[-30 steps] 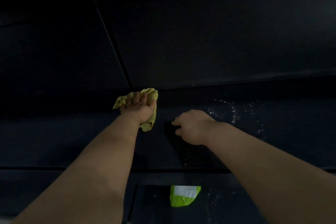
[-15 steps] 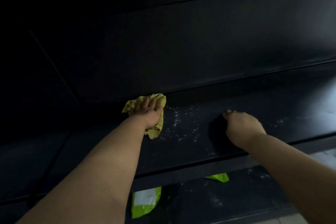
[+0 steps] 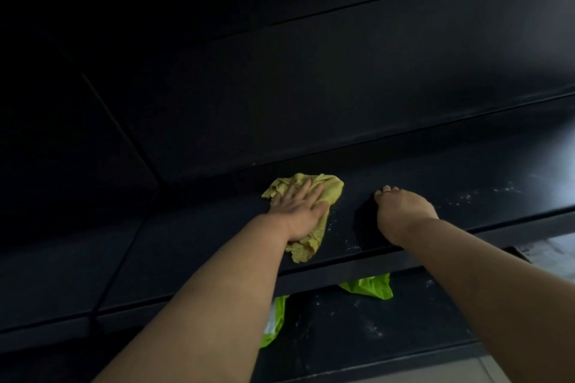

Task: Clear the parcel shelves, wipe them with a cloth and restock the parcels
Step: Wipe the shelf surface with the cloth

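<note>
The left hand presses the crumpled yellow-green cloth flat on the dark parcel shelf with straight fingers, and the white specks beside it are fewer than half a second ago. The right hand leans on bent fingers, holding nothing; the wiping seems unfinished.

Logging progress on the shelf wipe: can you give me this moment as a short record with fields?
Left hand: flat on the yellow cloth, pressing it onto the shelf
Right hand: fingers bent, resting on the same shelf, nothing seen in it
White specks: on the shelf, right of the right hand
Lower shelf: green parcels partly hidden under the upper shelf's edge
Stage: wiping; specks not yet wiped
</note>
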